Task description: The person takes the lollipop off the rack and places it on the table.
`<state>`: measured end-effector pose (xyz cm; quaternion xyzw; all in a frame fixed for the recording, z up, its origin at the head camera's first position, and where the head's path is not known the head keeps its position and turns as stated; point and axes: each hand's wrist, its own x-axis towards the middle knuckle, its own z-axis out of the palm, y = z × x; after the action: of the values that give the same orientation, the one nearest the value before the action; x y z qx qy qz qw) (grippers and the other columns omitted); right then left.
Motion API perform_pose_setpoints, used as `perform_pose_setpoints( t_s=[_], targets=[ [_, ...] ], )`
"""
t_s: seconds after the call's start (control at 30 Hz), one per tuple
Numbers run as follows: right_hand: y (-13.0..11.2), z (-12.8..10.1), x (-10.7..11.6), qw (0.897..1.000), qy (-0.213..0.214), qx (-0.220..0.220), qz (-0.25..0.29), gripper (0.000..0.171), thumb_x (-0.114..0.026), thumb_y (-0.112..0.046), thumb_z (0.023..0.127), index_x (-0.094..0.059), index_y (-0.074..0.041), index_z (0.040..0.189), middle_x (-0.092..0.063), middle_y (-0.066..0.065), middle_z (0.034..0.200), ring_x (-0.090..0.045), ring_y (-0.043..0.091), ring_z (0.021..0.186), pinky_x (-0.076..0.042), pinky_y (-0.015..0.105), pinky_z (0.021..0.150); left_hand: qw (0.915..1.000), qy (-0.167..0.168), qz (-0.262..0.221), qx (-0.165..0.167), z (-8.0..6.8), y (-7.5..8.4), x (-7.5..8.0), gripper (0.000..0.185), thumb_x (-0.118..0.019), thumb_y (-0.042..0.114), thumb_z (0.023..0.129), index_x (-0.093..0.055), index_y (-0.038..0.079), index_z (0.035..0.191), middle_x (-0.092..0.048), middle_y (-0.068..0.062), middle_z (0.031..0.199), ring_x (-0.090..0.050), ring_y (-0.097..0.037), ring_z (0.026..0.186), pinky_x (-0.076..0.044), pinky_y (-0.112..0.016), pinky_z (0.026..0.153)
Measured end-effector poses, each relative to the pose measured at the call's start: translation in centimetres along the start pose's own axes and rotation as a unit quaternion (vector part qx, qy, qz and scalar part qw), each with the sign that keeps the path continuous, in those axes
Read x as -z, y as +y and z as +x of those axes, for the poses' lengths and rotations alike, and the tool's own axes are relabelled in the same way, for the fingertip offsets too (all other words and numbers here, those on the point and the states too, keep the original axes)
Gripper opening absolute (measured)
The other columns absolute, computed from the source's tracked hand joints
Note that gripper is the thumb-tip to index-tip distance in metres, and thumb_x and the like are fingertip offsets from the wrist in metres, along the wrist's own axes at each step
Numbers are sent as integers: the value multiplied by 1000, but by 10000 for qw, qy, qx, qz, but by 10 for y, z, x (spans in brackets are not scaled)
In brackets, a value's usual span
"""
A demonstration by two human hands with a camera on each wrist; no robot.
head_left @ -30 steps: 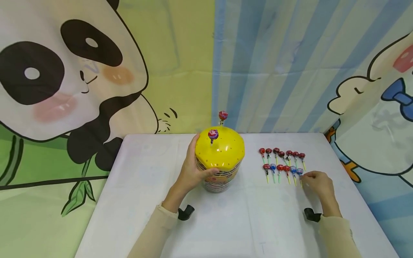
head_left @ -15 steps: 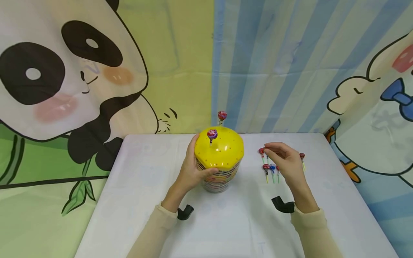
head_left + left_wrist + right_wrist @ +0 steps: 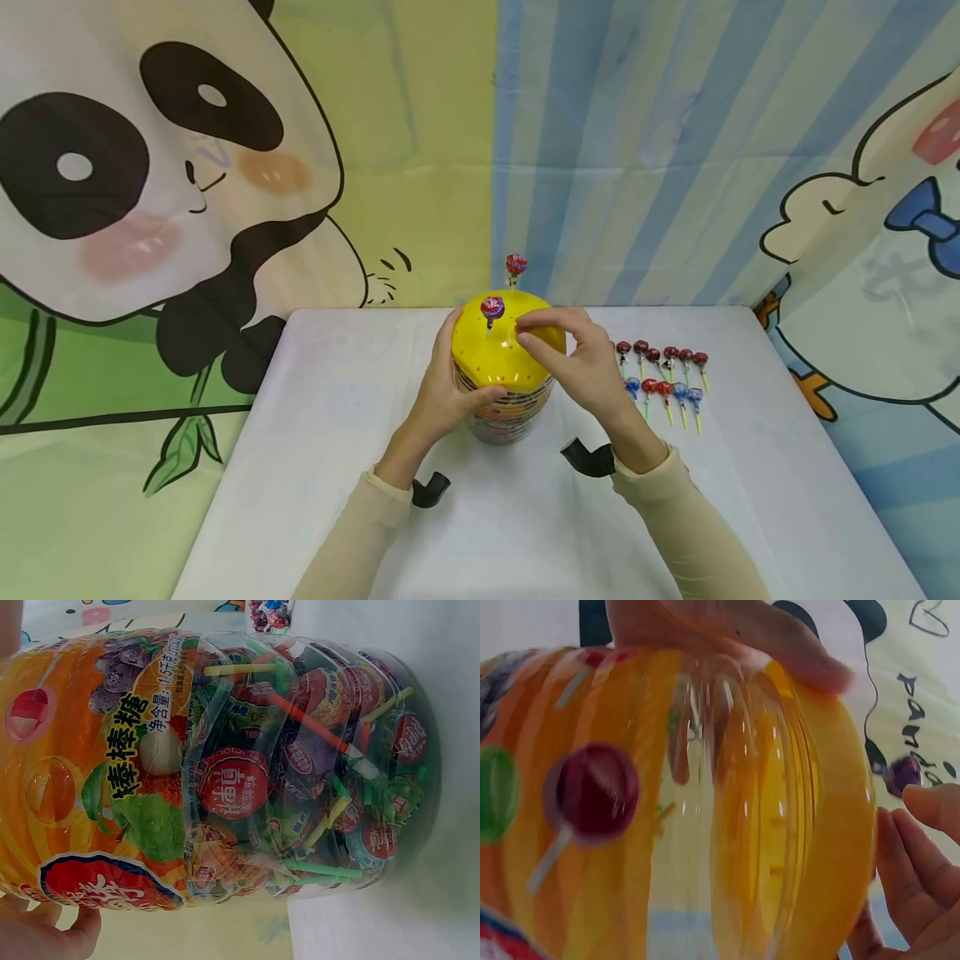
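My left hand [image 3: 442,392] grips the side of a clear plastic candy jar [image 3: 506,417], with the thumb across its front below the yellow lid [image 3: 480,358]. Wrapped lollipops fill the lower part of the jar [image 3: 315,772] in the left wrist view. Two lollipops stand upright in the lid, a purple one [image 3: 492,308] and a red one [image 3: 516,264] behind it. Over the lid's right half, my right hand [image 3: 581,358] pinches a small reddish lollipop [image 3: 519,327], mostly hidden by the fingertips. In the right wrist view the fingers [image 3: 907,877] are close beside the lid.
Two rows of lollipops lie to the right of the jar, a back row [image 3: 671,353] and a front row [image 3: 664,389], their left ends partly behind my right hand. The white table [image 3: 345,375] meets a cartoon-printed cloth backdrop [image 3: 420,167].
My right hand has moved left from the right end of the lollipop rows, across them, to above the yellow lid. My left hand and the jar have stayed in place.
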<state>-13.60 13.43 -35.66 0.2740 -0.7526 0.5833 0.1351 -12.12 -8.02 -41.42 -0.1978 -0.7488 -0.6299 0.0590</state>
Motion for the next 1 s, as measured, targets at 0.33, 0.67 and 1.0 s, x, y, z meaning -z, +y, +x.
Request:
perform_pose_setpoints(
  t_s=[0.33,0.67,1.0],
  targets=[
    [-3,13,-26,9982,70,112,-584,15,-78,-9,88,-78,-9,103,-65,4,103,-47,23,103,-48,42,85,10000,-43,5,-76,5,-24,1,111,-79,56,80,-7,31,160,-30,7,155,-43,-19,129,-40,-45,109],
    [-7,17,-33,9940,148,151,-1075,14,-81,-13,86,-79,-9,99,-64,0,97,-48,19,99,-26,51,91,9995,59,72,-313,5,-34,1,109,-78,61,78,-8,37,159,-31,11,155,-45,-15,128,-42,-44,107],
    [-9,20,-34,9957,286,206,-860,10,-78,-8,87,-79,-7,96,-71,2,99,-51,20,94,-45,43,81,9999,-9,-103,-128,5,-36,2,112,-81,58,76,-8,38,159,-33,10,151,-46,-17,125,-43,-43,105]
  ],
)
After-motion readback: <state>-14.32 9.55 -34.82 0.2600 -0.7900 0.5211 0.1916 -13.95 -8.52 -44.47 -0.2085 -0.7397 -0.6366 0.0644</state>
